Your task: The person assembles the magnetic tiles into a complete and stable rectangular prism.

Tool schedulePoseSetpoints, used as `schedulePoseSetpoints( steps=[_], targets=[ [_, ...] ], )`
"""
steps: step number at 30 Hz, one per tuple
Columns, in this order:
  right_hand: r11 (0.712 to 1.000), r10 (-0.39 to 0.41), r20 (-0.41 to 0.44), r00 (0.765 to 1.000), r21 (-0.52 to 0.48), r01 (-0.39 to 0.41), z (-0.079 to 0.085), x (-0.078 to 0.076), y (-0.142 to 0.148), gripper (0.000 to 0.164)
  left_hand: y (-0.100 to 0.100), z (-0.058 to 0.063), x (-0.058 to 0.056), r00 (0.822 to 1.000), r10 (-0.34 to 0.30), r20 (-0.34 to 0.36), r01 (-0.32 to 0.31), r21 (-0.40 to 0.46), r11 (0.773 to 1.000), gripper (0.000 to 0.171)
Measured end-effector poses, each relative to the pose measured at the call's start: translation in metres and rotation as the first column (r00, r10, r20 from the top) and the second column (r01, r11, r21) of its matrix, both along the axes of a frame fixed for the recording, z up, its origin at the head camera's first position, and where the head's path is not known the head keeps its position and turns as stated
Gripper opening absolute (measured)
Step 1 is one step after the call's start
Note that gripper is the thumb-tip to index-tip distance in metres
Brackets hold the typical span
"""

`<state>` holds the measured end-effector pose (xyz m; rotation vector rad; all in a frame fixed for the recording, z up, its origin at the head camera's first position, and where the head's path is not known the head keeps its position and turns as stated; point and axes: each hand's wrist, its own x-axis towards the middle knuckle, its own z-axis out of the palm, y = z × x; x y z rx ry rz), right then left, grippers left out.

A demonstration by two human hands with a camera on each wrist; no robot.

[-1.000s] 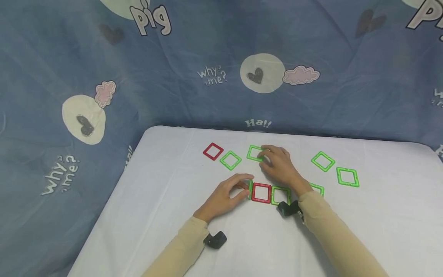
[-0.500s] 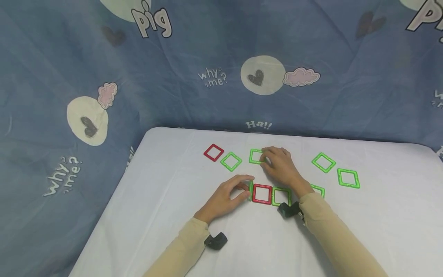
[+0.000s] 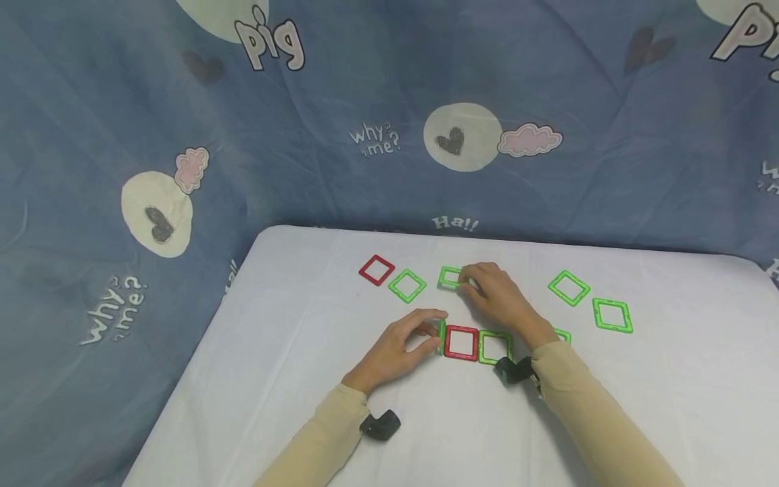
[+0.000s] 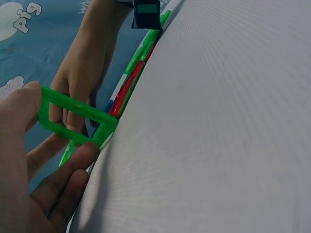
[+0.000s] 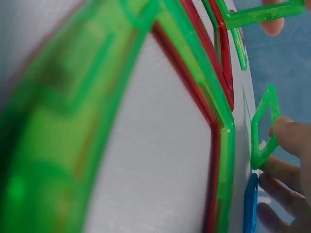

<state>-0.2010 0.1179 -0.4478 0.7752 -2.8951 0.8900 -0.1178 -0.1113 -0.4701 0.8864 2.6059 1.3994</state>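
The left hand [image 3: 392,350] grips an upright green square frame [image 4: 77,105] at the left end of the row on the counter [image 3: 487,439], beside the red square frame [image 3: 462,329]. The right hand [image 3: 496,294] pinches a tilted green square frame [image 5: 255,141] by its right side, beyond the row.

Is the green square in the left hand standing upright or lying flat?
Upright: the head view shows the green square edge-on, beside the red square.
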Motion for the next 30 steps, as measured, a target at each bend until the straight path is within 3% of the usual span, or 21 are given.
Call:
schedulePoseSetpoints(
  steps=[8,16,30],
  targets=[
    [1.0,0.011,-0.087,0.996,-0.007,-0.012,-0.001,0.003,0.004,0.013,0.0,-0.001,0.0,1.0,-0.003,-0.001,0.003,-0.002,1.0,0.045],
    [0.997,0.021,-0.168,0.986,-0.068,-0.033,-0.001,0.007,0.005,0.014,0.0,-0.006,-0.002,0.999,-0.022,-0.047,0.024,0.032,0.999,0.045],
    [0.989,-0.037,-0.183,0.982,-0.151,0.009,-0.001,0.01,0.008,0.012,-0.001,-0.008,-0.003,0.998,-0.028,-0.057,0.031,0.042,0.999,0.045]
  ],
)
